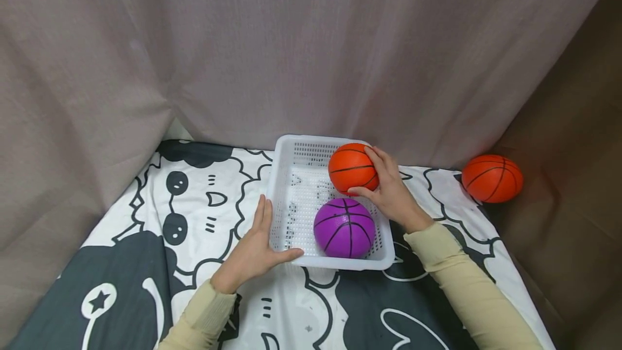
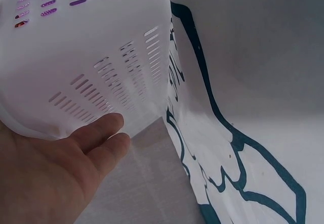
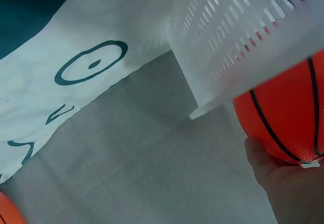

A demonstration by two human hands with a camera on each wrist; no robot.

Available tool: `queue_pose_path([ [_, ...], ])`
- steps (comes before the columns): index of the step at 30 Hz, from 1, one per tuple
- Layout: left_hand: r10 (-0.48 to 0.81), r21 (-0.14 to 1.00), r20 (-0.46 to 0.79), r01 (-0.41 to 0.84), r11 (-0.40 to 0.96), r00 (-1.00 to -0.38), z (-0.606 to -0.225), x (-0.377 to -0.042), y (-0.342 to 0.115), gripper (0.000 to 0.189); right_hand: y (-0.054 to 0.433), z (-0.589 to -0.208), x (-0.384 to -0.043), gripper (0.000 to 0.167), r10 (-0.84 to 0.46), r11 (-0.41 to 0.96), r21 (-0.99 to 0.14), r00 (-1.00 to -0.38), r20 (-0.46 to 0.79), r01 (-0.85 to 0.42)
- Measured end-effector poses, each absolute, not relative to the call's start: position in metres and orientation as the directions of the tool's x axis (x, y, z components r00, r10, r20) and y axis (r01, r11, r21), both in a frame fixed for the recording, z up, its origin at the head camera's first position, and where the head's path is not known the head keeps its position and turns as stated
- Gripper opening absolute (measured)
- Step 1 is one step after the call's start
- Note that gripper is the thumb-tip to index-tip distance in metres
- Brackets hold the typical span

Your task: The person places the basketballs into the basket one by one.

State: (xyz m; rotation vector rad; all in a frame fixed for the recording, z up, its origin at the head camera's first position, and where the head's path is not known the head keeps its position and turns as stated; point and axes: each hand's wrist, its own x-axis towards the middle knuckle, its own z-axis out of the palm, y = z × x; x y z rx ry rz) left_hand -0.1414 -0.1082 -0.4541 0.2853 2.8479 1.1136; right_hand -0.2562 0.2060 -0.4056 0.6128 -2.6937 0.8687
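1. Orange ball, at the far right corner of the white basket, gripped by the curled fingers of the right hand.
2. Left hand, fingers straight against the basket's side; steady pressure should prevent sliding.
3. Best control: spread grasp, avoiding the purple ball.
4. Right wrist view alone: pale patch on the held ball.

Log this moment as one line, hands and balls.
left hand: touches white basket | right hand: grips orange ball at basket's right side | purple ball: inside basket | second orange ball: right of basket
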Motion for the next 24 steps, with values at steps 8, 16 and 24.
queue_pose_path([
  [8,0.195,0.676,-0.001,0.143,0.723,-0.981,-0.454,-0.141,-0.108,0.132,0.204,-0.414,-0.260,0.101,-0.320,0.756,-0.493,-0.900,0.295,-0.431],
  [16,0.197,0.681,0.009,0.150,0.717,-0.980,-0.455,-0.142,-0.108,0.132,0.198,-0.411,-0.266,0.098,-0.308,0.788,-0.486,-0.925,0.222,-0.379],
  [24,0.200,0.676,0.003,0.149,0.721,-0.980,-0.455,-0.143,-0.109,0.132,0.194,-0.409,-0.277,0.101,-0.290,0.823,-0.472,-0.948,0.130,-0.316],
])
